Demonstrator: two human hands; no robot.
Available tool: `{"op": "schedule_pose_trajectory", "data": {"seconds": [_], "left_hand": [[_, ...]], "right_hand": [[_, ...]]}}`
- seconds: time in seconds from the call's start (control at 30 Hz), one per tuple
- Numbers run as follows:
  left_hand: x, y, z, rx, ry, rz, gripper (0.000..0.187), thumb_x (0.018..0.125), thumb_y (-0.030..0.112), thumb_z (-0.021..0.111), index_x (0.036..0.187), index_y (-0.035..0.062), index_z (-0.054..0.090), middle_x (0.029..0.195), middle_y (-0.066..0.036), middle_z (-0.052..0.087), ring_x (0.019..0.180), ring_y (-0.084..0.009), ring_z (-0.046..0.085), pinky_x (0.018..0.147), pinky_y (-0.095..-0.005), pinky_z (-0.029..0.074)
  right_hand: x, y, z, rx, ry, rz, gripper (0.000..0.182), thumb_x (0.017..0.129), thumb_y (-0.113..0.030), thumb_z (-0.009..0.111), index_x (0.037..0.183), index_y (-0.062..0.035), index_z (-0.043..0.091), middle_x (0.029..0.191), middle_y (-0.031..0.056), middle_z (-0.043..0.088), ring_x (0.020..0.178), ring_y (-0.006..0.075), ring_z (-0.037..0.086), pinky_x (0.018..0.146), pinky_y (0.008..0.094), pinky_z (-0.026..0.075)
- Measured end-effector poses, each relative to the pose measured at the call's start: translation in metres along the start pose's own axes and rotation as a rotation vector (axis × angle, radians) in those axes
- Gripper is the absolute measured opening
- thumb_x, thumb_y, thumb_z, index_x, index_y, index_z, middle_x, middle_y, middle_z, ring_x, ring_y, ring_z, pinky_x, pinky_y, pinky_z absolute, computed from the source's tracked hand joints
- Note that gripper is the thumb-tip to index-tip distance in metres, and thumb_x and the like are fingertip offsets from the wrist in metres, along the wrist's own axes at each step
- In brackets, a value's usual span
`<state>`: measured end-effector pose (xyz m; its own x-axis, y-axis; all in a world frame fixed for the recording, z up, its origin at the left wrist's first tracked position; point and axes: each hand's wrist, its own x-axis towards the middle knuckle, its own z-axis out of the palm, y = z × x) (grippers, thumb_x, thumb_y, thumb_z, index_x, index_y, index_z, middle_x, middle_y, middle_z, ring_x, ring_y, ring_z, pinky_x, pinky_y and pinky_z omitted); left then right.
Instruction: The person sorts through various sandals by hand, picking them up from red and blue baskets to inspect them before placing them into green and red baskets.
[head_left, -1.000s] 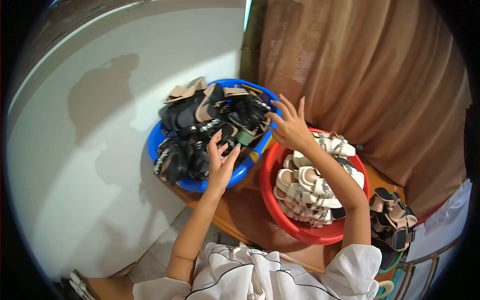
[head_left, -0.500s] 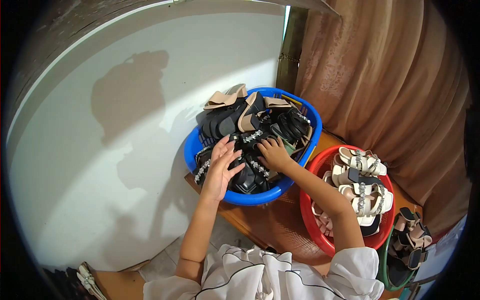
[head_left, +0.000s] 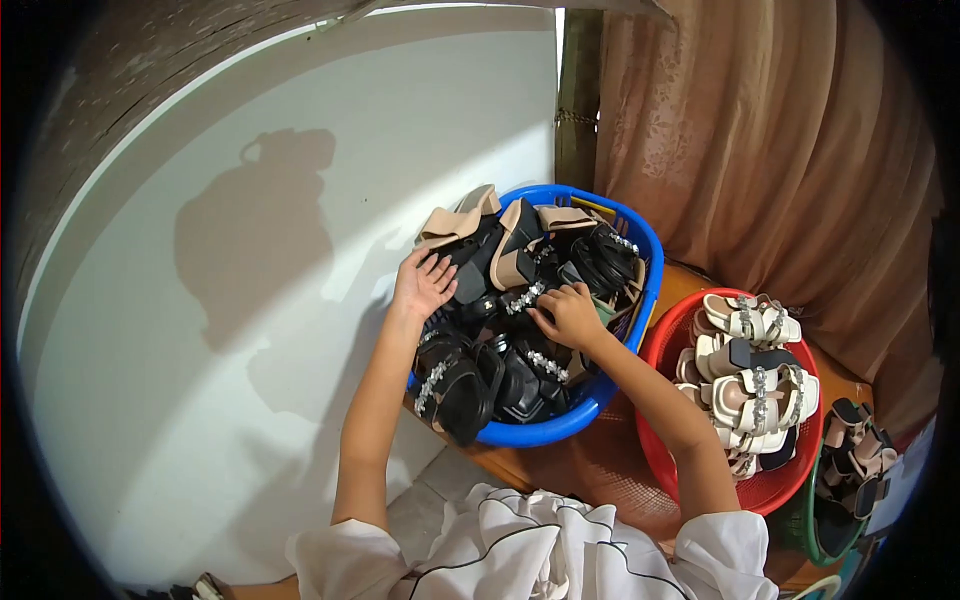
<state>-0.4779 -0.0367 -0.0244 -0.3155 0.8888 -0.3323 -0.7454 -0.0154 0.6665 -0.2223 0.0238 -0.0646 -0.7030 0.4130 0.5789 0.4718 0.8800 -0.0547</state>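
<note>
A blue basket (head_left: pixel 540 432) is heaped with black and beige heeled sandals, some with jewelled straps. My left hand (head_left: pixel 424 286) is open, palm up with fingers apart, over the basket's left edge beside a beige-strapped sandal (head_left: pixel 450 226). Toward the middle of the pile, my right hand (head_left: pixel 570 317) has its fingers bent down at a black sandal with a jewelled strap (head_left: pixel 526 298); whether it grips anything is hidden. A black jewelled sandal (head_left: pixel 462 400) lies over the near left rim.
To the right, a red basket (head_left: pixel 665 470) holds white jewelled sandals. Beyond it, a green basket (head_left: pixel 815 535) holds dark and pink ones. A white wall panel (head_left: pixel 260 90) stands on the left, a brown curtain (head_left: pixel 740 130) behind on the right.
My left hand has moved left and up, away from the middle of the pile. The black jewelled sandal at the near left now overhangs the rim. The whole view has shifted slightly.
</note>
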Motion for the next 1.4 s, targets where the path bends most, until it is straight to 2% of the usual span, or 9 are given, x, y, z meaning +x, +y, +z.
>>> {"op": "schedule_pose_trajectory", "data": {"seconds": [0.1, 0.23, 0.37, 0.47, 0.63, 0.87, 1.13, 1.27, 1.4], "left_hand": [[0.015, 0.002, 0.012, 0.013, -0.010, -0.049, 0.037, 0.076, 0.032, 0.054, 0.102, 0.0082, 0.041, 0.096, -0.008, 0.052, 0.092, -0.0230, 0.049, 0.078, -0.0376, 0.039], [0.039, -0.005, 0.029, 0.104, -0.071, -0.060, 0.036, 0.075, 0.032, 0.054, 0.100, 0.0093, 0.041, 0.094, -0.008, 0.052, 0.090, -0.0222, 0.050, 0.077, -0.0368, 0.039], [0.056, -0.018, 0.044, 0.169, -0.104, -0.126, 0.036, 0.076, 0.032, 0.054, 0.100, 0.0093, 0.041, 0.092, -0.008, 0.053, 0.086, -0.0220, 0.052, 0.075, -0.0369, 0.041], [0.072, -0.030, 0.040, 0.155, -0.140, -0.145, 0.057, 0.074, 0.035, 0.056, 0.120, 0.0108, 0.032, 0.091, -0.006, 0.050, 0.085, -0.0204, 0.049, 0.073, -0.0360, 0.038], [0.077, -0.051, 0.028, 0.241, -0.182, -0.039, 0.037, 0.078, 0.036, 0.052, 0.107, 0.0138, 0.044, 0.097, -0.002, 0.052, 0.085, -0.0125, 0.048, 0.072, -0.0307, 0.038], [0.074, -0.052, 0.018, 0.277, -0.305, 0.043, 0.030, 0.081, 0.030, 0.049, 0.102, 0.0083, 0.048, 0.099, -0.007, 0.056, 0.084, -0.0149, 0.053, 0.070, -0.0267, 0.042], [0.066, -0.052, 0.020, 0.486, -0.313, 0.196, 0.035, 0.084, 0.028, 0.045, 0.111, 0.0059, 0.046, 0.097, -0.008, 0.056, 0.081, -0.0132, 0.054, 0.071, -0.0238, 0.041], [0.065, -0.052, 0.025, 0.616, -0.292, 0.374, 0.031, 0.085, 0.026, 0.045, 0.109, 0.0061, 0.047, 0.093, -0.005, 0.056, 0.078, -0.0094, 0.054, 0.068, -0.0212, 0.040], [0.055, -0.050, 0.032, 0.672, -0.286, 0.537, 0.029, 0.085, 0.023, 0.048, 0.108, 0.0063, 0.049, 0.091, -0.001, 0.055, 0.072, -0.0050, 0.047, 0.065, -0.0168, 0.037]], "right_hand": [[0.003, 0.008, 0.008, 0.102, 0.113, 0.081, 0.019, 0.076, -0.027, 0.056, 0.077, -0.0084, 0.059, 0.066, 0.0066, 0.059, 0.069, 0.0206, 0.056, 0.067, 0.0341, 0.034], [0.021, 0.004, -0.002, 0.328, -0.141, 0.493, 0.038, 0.072, -0.039, 0.059, 0.094, -0.0083, 0.053, 0.075, 0.0106, 0.060, 0.077, 0.0234, 0.057, 0.068, 0.0371, 0.035], [0.025, 0.002, 0.026, 0.055, -0.105, 0.422, 0.067, 0.061, -0.054, 0.063, 0.110, -0.0107, 0.048, 0.096, 0.0134, 0.056, 0.089, 0.0287, 0.053, 0.073, 0.0418, 0.033], [0.029, -0.002, 0.027, 0.030, -0.113, 0.479, 0.072, 0.062, -0.058, 0.061, 0.115, -0.0115, 0.045, 0.096, 0.0140, 0.055, 0.092, 0.0295, 0.053, 0.075, 0.0430, 0.035], [0.043, 0.000, 0.035, 0.079, -0.152, 0.584, 0.070, 0.059, -0.049, 0.068, 0.114, -0.0117, 0.045, 0.101, 0.0130, 0.049, 0.096, 0.0295, 0.050, 0.075, 0.0435, 0.035], [0.042, 0.005, 0.052, 0.153, 0.062, 0.587, 0.071, 0.060, -0.044, 0.070, 0.117, -0.0118, 0.042, 0.113, 0.0149, 0.048, 0.098, 0.0309, 0.048, 0.077, 0.0445, 0.034], [0.068, 0.014, 0.055, 0.216, -0.274, 0.647, 0.073, 0.056, -0.039, 0.073, 0.116, -0.0098, 0.043, 0.106, 0.0112, 0.056, 0.100, 0.0330, 0.049, 0.081, 0.0495, 0.030], [0.063, 0.019, 0.054, 0.311, -0.161, 0.620, 0.074, 0.053, -0.040, 0.074, 0.114, -0.0068, 0.047, 0.102, 0.0134, 0.058, 0.096, 0.0284, 0.054, 0.084, 0.0431, 0.033], [0.059, 0.031, 0.041, 0.917, -0.018, 0.640, 0.064, 0.060, -0.027, 0.075, 0.108, 0.0059, 0.048, 0.094, 0.0148, 0.059, 0.088, 0.0179, 0.057, 0.077, 0.0287, 0.043]]}}
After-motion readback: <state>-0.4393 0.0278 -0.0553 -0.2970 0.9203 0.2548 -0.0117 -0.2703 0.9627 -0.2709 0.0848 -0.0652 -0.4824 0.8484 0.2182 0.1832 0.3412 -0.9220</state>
